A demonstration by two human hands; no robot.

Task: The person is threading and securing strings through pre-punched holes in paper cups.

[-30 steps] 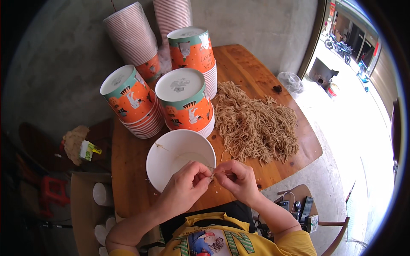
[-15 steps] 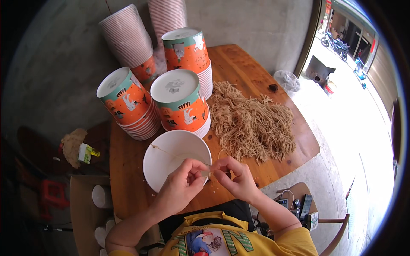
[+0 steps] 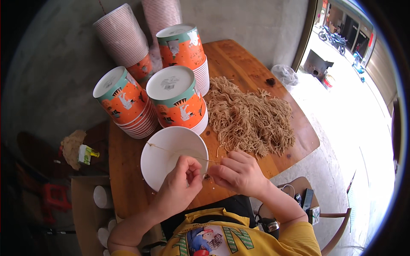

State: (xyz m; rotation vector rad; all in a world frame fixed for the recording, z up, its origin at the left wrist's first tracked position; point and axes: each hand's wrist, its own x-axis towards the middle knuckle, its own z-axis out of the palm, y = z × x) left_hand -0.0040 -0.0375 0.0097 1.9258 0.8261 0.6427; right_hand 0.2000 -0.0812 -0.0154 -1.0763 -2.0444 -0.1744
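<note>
The person wears a yellow t-shirt [image 3: 256,239] with short sleeves, and both forearms are bare. On the chest of the shirt there is a colourful print [image 3: 205,240]: a picture in blue, red and white, with big green letters that have a dark outline just to the right of it. The left hand [image 3: 179,185] and the right hand [image 3: 239,173] are bare, with no gloves. Rings or a watch are not seen. The sleeve edge at the right of the print is plain yellow.

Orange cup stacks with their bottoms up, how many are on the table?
3: left stack, middle stack behind the white bowl, rear stack. More may hide behind.
</note>
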